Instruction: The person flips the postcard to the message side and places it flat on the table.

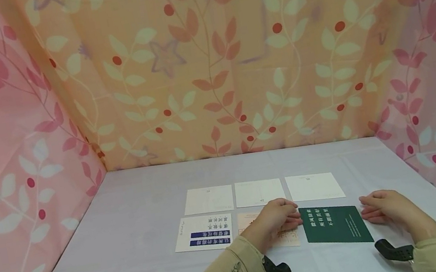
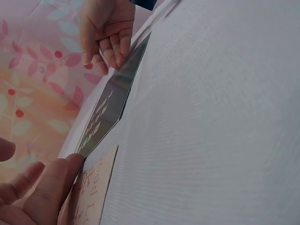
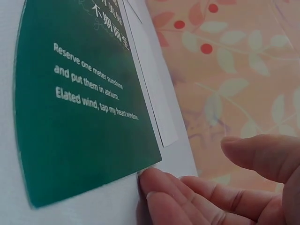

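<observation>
A dark green postcard [image 1: 335, 225] with white lettering lies flat on the table between the two hands. At its left edge, the left hand [image 1: 275, 219] has its fingertips right at the card's corner and covers part of an orange-lettered cream card [image 1: 289, 238]. Its thumb stands apart from the fingers in the left wrist view. Beside the green card's right edge is the right hand [image 1: 386, 209], fingers loosely extended and thumb raised, seen close up in the right wrist view. Neither hand grips anything.
Three white cards, a left one [image 1: 208, 200], a middle one [image 1: 259, 192] and a right one [image 1: 315, 187], form a back row. A white card with blue bands [image 1: 204, 232] lies at the front left. Patterned cloth [image 1: 204, 60] encloses the white table [image 1: 103, 253] at the back and sides.
</observation>
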A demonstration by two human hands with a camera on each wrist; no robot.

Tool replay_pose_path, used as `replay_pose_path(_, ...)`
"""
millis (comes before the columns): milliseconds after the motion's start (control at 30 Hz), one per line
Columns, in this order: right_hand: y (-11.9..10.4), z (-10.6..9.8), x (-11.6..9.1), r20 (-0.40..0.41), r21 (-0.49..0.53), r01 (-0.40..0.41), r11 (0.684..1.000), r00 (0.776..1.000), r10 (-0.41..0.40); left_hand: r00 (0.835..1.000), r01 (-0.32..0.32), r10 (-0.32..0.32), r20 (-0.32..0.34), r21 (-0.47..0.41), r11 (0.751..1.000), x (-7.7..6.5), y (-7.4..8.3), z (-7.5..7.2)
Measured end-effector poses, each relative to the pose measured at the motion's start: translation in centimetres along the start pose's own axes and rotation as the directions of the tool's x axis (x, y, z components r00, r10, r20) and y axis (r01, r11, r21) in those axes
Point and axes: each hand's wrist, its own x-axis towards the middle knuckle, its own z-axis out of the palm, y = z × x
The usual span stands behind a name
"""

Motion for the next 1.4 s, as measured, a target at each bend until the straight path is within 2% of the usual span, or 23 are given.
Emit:
replay_pose_path(533, -0.28, 0.06, 0.19, 0.022, 0.001, -0.013, 1.0, 1.0, 0.013, 0.999, 0.013, -0.011, 0.037, -0.071, 0.997, -0.18, 0.47, -0.04)
replay_pose_path(933, -0.32, 0.17, 0.2, 0.008, -0.004, -0.011, 1.0, 1.0, 0.011, 1.0, -0.013, 0.013, -0.021, 0.01, 1.0, -0.31, 0.38, 0.14)
replay_pose_path(1067, -0.23, 0.21, 0.3, 0.006, -0.017, -0.011, 1.0, 1.0, 0.011, 1.0, -0.015, 0.015, -0.016, 0.012, 1.0, -0.37, 0.4, 0.05)
replay_pose_path(1400, -0.17, 0.1, 0.46, 0.008, -0.015, -0.015, 1.0, 1.0, 0.015, 1.0, -0.01, 0.011, 0.013, -0.062, 0.998, -0.3, 0.47, -0.29)
